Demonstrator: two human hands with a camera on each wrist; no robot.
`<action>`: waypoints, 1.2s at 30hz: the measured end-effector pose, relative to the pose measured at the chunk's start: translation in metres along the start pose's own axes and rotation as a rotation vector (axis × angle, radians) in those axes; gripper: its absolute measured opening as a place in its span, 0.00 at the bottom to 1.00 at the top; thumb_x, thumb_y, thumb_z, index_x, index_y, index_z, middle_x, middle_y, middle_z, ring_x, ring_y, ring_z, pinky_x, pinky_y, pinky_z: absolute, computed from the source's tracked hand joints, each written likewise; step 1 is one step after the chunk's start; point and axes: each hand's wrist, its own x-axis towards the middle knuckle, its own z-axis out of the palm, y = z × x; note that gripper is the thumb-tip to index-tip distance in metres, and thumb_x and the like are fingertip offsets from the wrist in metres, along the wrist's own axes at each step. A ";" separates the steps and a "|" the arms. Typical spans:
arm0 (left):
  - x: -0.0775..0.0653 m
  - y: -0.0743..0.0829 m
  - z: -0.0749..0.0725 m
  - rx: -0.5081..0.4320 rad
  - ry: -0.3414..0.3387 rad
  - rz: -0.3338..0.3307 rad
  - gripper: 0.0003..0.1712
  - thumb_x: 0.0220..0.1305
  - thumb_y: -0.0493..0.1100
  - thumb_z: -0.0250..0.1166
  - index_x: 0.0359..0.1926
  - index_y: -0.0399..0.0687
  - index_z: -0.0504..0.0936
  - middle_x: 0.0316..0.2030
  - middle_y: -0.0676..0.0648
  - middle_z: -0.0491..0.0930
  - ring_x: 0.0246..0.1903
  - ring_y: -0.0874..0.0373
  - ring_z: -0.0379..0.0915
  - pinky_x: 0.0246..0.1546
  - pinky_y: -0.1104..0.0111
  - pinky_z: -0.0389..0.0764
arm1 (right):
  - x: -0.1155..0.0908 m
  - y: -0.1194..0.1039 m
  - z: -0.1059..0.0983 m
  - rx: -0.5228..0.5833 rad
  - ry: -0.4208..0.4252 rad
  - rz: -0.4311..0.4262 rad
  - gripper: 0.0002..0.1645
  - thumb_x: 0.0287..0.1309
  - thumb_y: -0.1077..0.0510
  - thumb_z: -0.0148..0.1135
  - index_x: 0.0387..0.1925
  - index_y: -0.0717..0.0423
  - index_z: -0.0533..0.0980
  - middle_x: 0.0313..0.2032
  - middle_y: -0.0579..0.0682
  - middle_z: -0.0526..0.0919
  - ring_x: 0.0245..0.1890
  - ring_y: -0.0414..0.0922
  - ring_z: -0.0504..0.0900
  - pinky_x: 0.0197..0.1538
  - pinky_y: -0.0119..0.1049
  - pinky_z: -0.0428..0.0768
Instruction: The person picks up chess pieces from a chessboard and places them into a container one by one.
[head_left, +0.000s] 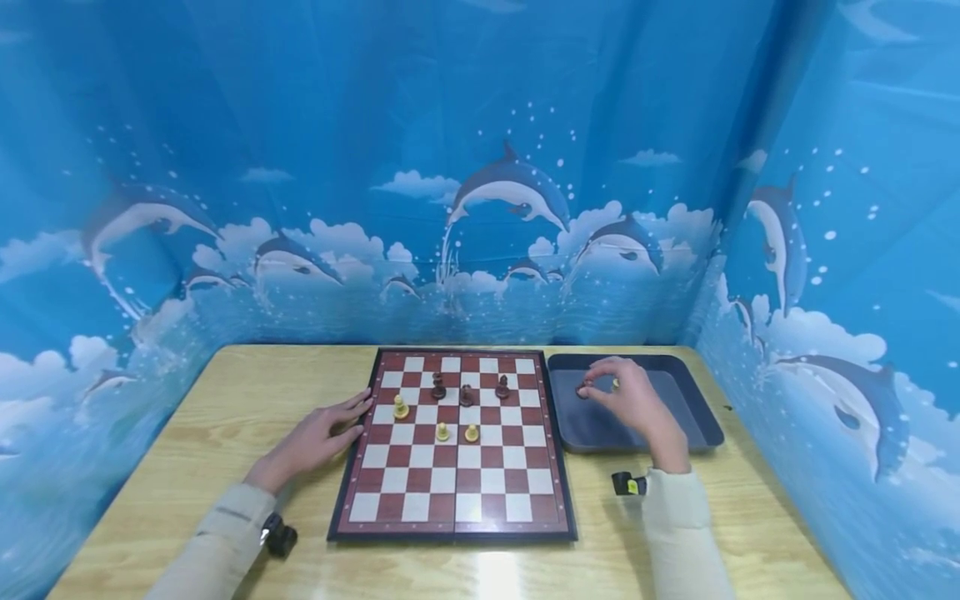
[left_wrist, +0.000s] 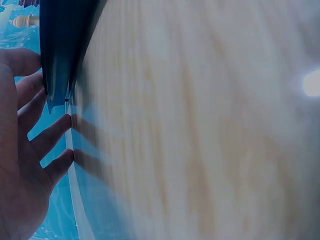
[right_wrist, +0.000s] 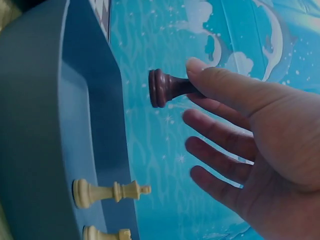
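My right hand (head_left: 628,393) is above the dark tray (head_left: 686,417), pinching a dark brown chess piece (right_wrist: 165,89) between thumb and index finger. Its round base shows in the right wrist view; the fingers hide its top. Two cream pieces stand in the tray: a king (right_wrist: 102,193) and a rook (right_wrist: 106,234). My left hand (head_left: 321,435), fingers extended, touches the left edge of the chessboard (head_left: 480,504). On the board are three cream pieces, including a pawn (head_left: 442,433), and three dark pieces, including a knight (head_left: 502,387).
Both the board and the tray lie on a light wooden table (head_left: 285,375), with the tray directly right of the board. A blue curtain (head_left: 360,125) printed with dolphins hangs behind the table and along its right side.
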 end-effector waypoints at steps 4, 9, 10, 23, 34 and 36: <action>0.000 0.001 0.000 0.002 0.001 0.000 0.30 0.76 0.51 0.58 0.73 0.46 0.67 0.77 0.46 0.58 0.73 0.37 0.58 0.69 0.41 0.67 | 0.001 0.008 0.000 -0.031 0.043 -0.024 0.07 0.54 0.60 0.77 0.35 0.58 0.87 0.50 0.63 0.85 0.57 0.64 0.76 0.64 0.65 0.71; -0.001 0.001 0.000 -0.001 0.002 0.008 0.30 0.77 0.51 0.57 0.73 0.46 0.67 0.77 0.45 0.59 0.73 0.37 0.58 0.68 0.41 0.68 | 0.002 0.017 -0.001 -0.066 0.072 -0.023 0.07 0.55 0.61 0.76 0.35 0.59 0.87 0.51 0.65 0.84 0.58 0.65 0.75 0.66 0.64 0.68; -0.001 0.001 0.000 -0.002 0.003 0.008 0.30 0.77 0.51 0.57 0.73 0.46 0.67 0.77 0.45 0.59 0.73 0.37 0.58 0.68 0.41 0.68 | 0.002 0.018 -0.001 -0.069 0.077 -0.022 0.07 0.55 0.61 0.76 0.36 0.60 0.87 0.51 0.65 0.84 0.58 0.65 0.74 0.66 0.64 0.67; -0.002 0.002 0.001 -0.008 0.015 0.023 0.29 0.77 0.50 0.57 0.73 0.45 0.68 0.77 0.44 0.59 0.73 0.36 0.59 0.68 0.41 0.68 | 0.002 0.031 0.002 -0.086 0.074 0.057 0.09 0.56 0.61 0.75 0.37 0.61 0.87 0.58 0.69 0.80 0.64 0.68 0.66 0.68 0.67 0.60; -0.001 0.002 0.001 -0.023 0.003 0.007 0.29 0.77 0.50 0.57 0.73 0.45 0.68 0.77 0.45 0.58 0.73 0.37 0.57 0.69 0.40 0.67 | 0.003 0.038 0.014 -0.119 0.073 0.067 0.08 0.54 0.58 0.77 0.33 0.58 0.86 0.60 0.69 0.78 0.67 0.70 0.59 0.69 0.69 0.57; -0.001 0.002 0.001 -0.024 0.003 0.006 0.29 0.77 0.50 0.57 0.73 0.45 0.68 0.77 0.45 0.59 0.73 0.36 0.57 0.69 0.40 0.67 | 0.003 0.038 0.015 -0.122 0.073 0.072 0.08 0.53 0.58 0.78 0.32 0.58 0.86 0.60 0.69 0.78 0.68 0.70 0.59 0.69 0.69 0.56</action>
